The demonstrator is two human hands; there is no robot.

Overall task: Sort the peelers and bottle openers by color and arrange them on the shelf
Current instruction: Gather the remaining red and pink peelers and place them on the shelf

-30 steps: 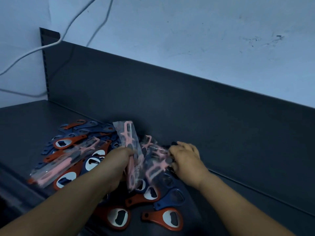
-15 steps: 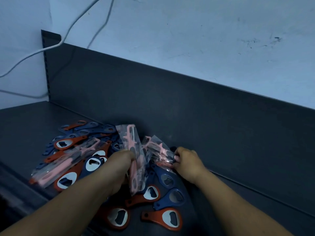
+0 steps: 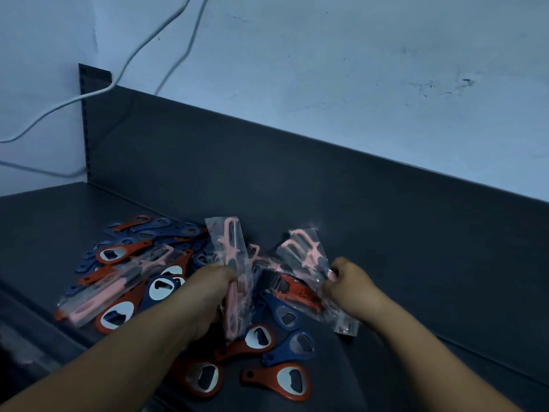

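On the grey shelf (image 3: 416, 278), my left hand (image 3: 212, 289) grips a bagged pink peeler (image 3: 230, 242) upright; right hand (image 3: 352, 288) pinches a second peeler (image 3: 306, 251) beside it.

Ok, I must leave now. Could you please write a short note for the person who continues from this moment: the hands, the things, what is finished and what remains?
Left hand: grips a bagged pink peeler, raised over the pile.
Right hand: grips another bagged pink peeler, to the right of the pile.
A third bagged pink peeler lies across the bottle openers, red and blue mixed in one pile on the shelf.
Done: no color group is formed yet.
Left: put the pink peelers together, split the openers into red and blue, and arrange the groups on the shelf.
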